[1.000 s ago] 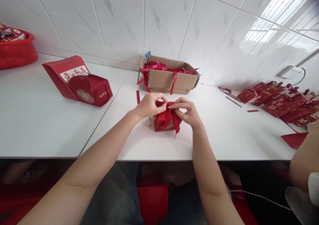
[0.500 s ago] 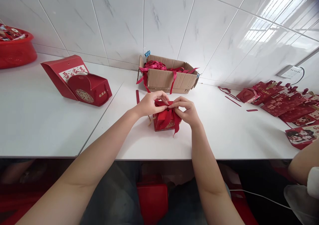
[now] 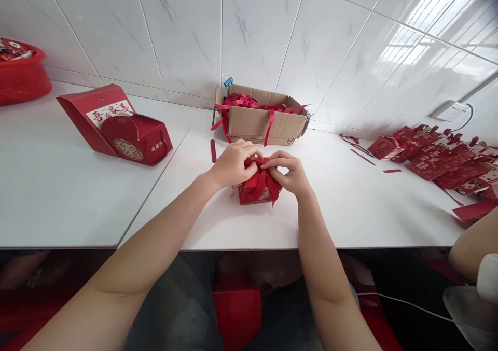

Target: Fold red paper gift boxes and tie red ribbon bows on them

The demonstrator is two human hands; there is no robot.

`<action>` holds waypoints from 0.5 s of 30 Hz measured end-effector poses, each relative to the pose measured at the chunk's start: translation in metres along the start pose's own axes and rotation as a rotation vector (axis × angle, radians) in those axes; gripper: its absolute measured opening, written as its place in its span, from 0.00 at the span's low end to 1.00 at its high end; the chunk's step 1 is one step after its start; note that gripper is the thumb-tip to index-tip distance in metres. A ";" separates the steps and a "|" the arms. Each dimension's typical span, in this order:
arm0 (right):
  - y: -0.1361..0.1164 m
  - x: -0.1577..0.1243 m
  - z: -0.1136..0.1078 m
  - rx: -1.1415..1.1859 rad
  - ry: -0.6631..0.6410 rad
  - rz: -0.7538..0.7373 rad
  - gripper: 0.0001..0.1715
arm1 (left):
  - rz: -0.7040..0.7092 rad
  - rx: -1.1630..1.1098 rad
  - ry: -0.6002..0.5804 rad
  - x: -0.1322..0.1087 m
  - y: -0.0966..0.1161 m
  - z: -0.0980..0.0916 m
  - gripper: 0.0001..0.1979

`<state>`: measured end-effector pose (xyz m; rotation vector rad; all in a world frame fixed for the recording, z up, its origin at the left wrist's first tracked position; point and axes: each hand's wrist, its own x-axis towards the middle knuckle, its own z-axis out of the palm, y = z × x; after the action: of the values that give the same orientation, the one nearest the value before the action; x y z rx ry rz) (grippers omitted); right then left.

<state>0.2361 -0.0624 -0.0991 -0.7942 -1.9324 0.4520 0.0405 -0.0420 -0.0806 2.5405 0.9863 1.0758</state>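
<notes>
**Item 1. Small red gift box** (image 3: pixel 254 194). It stands at the centre of the frame on the white desk (image 3: pixel 350 206), near the front edge. The front face has a gold print, and my hands hide the top. I judge it light, hollow thin card that would dent under a squeeze and skid on the glossy desk if nudged sideways. The lower corners and folded edges look the stiffest places to hold it.

**Item 2. Red ribbon** (image 3: pixel 265 182). It is gathered over the box top, with one tail hanging down the front face. I judge it soft, limp and probably slick. It is best taken close to the gathered part with the fingertip pads, not by the loose tail.

**Item 3. Left hand** (image 3: pixel 233 163). It sits at the left of the box top. The grip is pressed together, with thumb and fingers pinching the ribbon.

**Item 4. Right hand** (image 3: pixel 290 173). It sits at the right of the box top, with the same pinching grip on the ribbon. I cannot tell whether the two sets of fingertips touch.

**Item 5. Surroundings.**
- An open cardboard box (image 3: pixel 264 128) sits just behind, heaped with loose red ribbons, with a blue binder clip (image 3: pixel 228 82) on its left corner.
- A short red strip (image 3: pixel 212 151) lies between that box and my left hand.
- A larger red handled box (image 3: pixel 136 139) at the left of the frame leans on a flat red carton (image 3: pixel 83 113).
- A red basket (image 3: pixel 21 79) is at the upper left edge.
- A pile of flat red boxes (image 3: pixel 439 160) lies at the right.
- Another person's arm (image 3: pixel 472 243) shows in the lower right corner.
</notes>
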 end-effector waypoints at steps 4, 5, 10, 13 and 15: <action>0.000 0.000 0.000 -0.005 0.004 0.003 0.16 | -0.107 -0.155 -0.029 0.000 -0.001 0.000 0.06; 0.000 0.000 0.000 -0.002 0.007 -0.005 0.16 | -0.117 -0.174 -0.020 0.000 -0.001 0.000 0.05; -0.001 0.000 0.001 0.009 0.009 -0.015 0.16 | -0.070 -0.242 0.064 0.001 0.002 0.004 0.05; -0.001 0.000 0.001 0.009 0.009 -0.003 0.16 | -0.048 -0.263 0.092 0.000 0.004 0.007 0.05; -0.001 0.000 0.002 0.015 0.010 -0.008 0.16 | -0.038 -0.222 0.105 0.000 0.003 0.009 0.06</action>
<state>0.2342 -0.0629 -0.0990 -0.7769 -1.9202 0.4563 0.0484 -0.0442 -0.0857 2.3010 0.8816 1.2444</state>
